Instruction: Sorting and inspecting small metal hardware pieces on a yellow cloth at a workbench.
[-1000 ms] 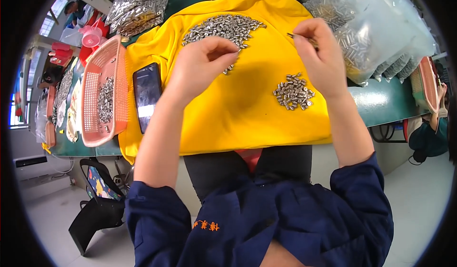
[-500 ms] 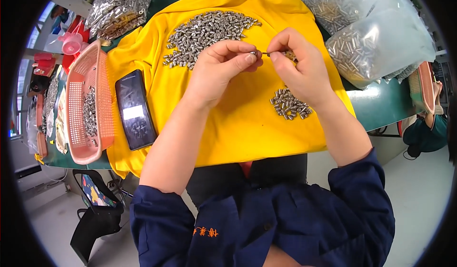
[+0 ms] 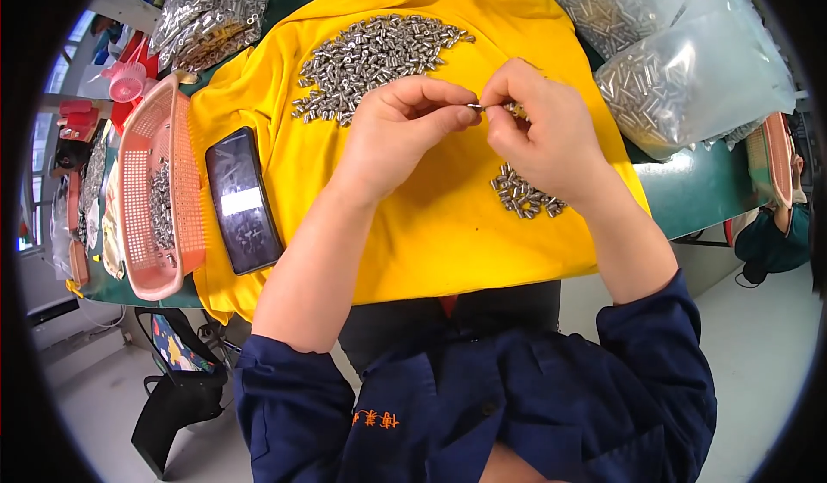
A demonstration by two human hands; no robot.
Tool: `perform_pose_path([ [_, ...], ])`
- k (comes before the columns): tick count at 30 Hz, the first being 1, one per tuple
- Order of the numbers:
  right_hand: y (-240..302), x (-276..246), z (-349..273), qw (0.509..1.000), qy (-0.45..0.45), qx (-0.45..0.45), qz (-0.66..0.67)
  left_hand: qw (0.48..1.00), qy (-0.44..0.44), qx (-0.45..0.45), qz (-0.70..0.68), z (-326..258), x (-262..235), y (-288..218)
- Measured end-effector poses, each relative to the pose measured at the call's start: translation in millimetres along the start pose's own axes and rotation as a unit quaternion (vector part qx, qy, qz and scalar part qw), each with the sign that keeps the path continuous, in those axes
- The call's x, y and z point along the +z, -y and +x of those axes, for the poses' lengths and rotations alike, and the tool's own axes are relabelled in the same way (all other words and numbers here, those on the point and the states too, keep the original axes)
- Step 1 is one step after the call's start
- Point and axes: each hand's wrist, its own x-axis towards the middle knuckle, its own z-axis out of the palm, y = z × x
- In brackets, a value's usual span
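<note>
View's off a head-worn fisheye aimed steeply down at the left hand [image 3: 392,134] and right hand [image 3: 547,130], pretty close (though wide enough to catch the navy jacket [image 3: 448,397] below them, lol), forearms [image 3: 317,259] in between, green table [image 3: 693,192] spreading out around both.

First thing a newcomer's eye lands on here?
Probably the bright yellow cloth spread over the green table, with a big heap of small metal parts on its far half. Then the left hand and right hand, fingertips meeting around a small metal piece mid-cloth. Off to the left, the pink basket and dark phone stand out too.
</note>
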Motion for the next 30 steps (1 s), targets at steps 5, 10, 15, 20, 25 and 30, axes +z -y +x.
perform_pose_path([
  [5,1,4,-1,1.000,-0.014,-0.019,-0.004,0.999,-0.029,0.009,0.038,-2,4,-5],
  [10,-2,7,0,1.000,-0.021,-0.007,0.012,0.998,-0.033,0.014,0.046,-1,3,-4],
  [15,-2,9,-1,1.000,0.013,0.023,-0.008,0.958,-0.042,0.045,0.279,-3,5,-11],
  [20,-8,-1,2,0.995,-0.094,0.001,0.019,0.932,-0.102,0.023,0.347,-1,-9,-16],
  [25,-8,-1,5,0.995,-0.088,0.026,0.043,0.982,-0.057,0.053,0.174,-2,-12,-16],
  [30,-4,-1,4,0.997,-0.061,0.018,0.045,0.993,-0.037,-0.012,0.114,-4,-10,-16],
])
